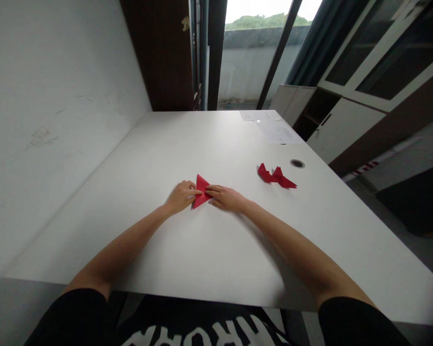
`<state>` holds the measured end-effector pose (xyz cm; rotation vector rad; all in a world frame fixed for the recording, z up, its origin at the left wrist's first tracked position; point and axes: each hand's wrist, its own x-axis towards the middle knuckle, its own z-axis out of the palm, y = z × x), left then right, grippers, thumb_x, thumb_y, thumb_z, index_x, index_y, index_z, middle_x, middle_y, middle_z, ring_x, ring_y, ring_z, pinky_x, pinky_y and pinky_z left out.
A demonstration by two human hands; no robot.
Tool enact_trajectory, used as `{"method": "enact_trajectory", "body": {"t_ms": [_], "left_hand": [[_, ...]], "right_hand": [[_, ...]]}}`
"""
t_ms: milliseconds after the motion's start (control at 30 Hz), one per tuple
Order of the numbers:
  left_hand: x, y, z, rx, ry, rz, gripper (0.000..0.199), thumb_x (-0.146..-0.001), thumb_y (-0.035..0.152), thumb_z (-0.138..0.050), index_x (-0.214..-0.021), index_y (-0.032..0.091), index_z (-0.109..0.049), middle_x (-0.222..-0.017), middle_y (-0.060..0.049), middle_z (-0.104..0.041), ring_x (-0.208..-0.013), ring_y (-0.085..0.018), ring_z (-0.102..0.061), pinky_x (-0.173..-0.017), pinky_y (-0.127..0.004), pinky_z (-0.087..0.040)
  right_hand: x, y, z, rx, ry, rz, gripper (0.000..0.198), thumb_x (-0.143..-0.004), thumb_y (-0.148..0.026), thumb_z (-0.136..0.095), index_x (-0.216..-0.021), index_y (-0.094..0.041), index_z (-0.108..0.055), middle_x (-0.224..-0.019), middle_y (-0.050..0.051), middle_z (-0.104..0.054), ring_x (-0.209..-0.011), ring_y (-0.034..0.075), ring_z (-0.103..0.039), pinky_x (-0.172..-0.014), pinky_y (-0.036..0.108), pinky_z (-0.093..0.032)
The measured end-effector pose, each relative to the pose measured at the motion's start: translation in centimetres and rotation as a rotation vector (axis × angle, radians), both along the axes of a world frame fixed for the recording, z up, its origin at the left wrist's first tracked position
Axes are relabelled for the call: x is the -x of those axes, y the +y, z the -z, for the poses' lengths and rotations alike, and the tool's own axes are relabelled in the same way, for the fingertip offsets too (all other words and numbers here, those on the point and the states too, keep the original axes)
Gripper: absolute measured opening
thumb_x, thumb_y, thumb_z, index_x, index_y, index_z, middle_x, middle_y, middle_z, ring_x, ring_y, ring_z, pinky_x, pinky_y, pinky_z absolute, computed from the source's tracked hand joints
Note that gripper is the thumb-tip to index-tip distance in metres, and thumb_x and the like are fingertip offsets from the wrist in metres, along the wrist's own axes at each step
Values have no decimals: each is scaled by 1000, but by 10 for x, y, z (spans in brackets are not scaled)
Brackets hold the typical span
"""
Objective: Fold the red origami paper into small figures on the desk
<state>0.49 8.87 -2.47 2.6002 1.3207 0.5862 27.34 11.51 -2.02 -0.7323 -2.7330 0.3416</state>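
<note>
A folded piece of red paper (201, 183), with a pointed corner at its top and another at its bottom, lies on the white table (159, 149). My left hand (180, 197) pinches its left side, the thumb stretched across the middle of the paper. From the right, the fingers of my right hand (229, 198) press together onto the paper's right part and cover it. Farther right, apart from both hands, rest two folded red paper shapes (283, 180) with pointed tips, touching or joined to each other; I cannot tell which.
Printed sheets (277, 130) lie at the table's far right corner. A round cable hole (297, 164) is set into the tabletop near the right edge. A white wall (57, 120) borders the table's left side. Cabinets (346, 125) stand beyond the right edge.
</note>
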Motion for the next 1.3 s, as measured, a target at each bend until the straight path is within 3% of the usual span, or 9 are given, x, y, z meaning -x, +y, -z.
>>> {"method": "enact_trajectory", "body": {"t_ms": [167,300,400,533,733,867,1033,1167,1300], "left_hand": [[-8,1,-6,51,-196,-40,31,-93,19,-54,-110,29,-77,-115,-6,-70,-109,-22,-60,-101,-42,-47],[-15,3,-16,212,-492,-100,23,-91,22,-56,-100,21,-77,-98,-5,-74,-96,-21,-65,-92,-37,-51],[-21,6,-27,382,-751,-85,23,-92,31,-57,-95,17,-75,-84,-4,-72,-80,-18,-64,-78,-31,-52],[-33,7,-43,593,-1021,59,35,-94,47,-61,-93,13,-72,-82,-6,-72,-74,-15,-64,-74,-30,-52],[-60,5,-49,816,-1261,133,39,-81,50,-78,-85,15,-63,-78,-3,-69,-70,-13,-64,-75,-29,-52],[-74,0,-46,876,-1321,161,37,-82,48,-78,-88,14,-64,-78,-3,-68,-71,-13,-64,-75,-27,-52],[-81,-6,-42,885,-1297,171,33,-84,44,-75,-87,13,-67,-80,-5,-69,-70,-13,-63,-72,-27,-51],[-83,-8,-38,875,-1323,136,30,-82,41,-77,-85,13,-66,-79,-4,-69,-72,-13,-64,-72,-27,-51],[-83,-9,-36,889,-1361,100,40,-85,52,-71,-88,13,-66,-78,-5,-69,-70,-14,-64,-70,-27,-52]], "right_hand": [[3,-8,-2,87,73,53,53,-93,-36,-60,-143,-21,-55,-145,13,-58,-133,26,-55,-113,43,-43],[11,-11,-5,191,232,181,32,-101,-37,-47,-115,-20,-70,-116,11,-72,-106,22,-65,-97,37,-49],[11,-9,-10,406,515,281,31,-99,-46,-51,-95,-21,-69,-92,4,-72,-83,18,-63,-80,31,-50],[9,-4,-13,763,909,284,37,-89,-57,-64,-83,-21,-60,-71,-3,-62,-63,13,-54,-61,26,-44],[14,-12,-15,1069,1112,289,44,-85,-64,-67,-80,-21,-57,-61,-5,-51,-51,11,-42,-49,25,-35],[19,-18,-18,1120,1196,335,46,-83,-66,-68,-79,-21,-58,-59,-6,-48,-50,10,-37,-46,24,-31],[24,-25,-20,1117,1207,366,47,-84,-68,-66,-78,-22,-58,-61,-4,-52,-53,11,-42,-52,27,-37],[26,-28,-18,1052,1168,415,45,-85,-65,-66,-78,-22,-56,-63,-5,-50,-55,11,-41,-54,26,-35],[27,-29,-12,957,1116,447,42,-88,-63,-63,-80,-23,-52,-65,-5,-49,-57,12,-41,-55,26,-34]]}}
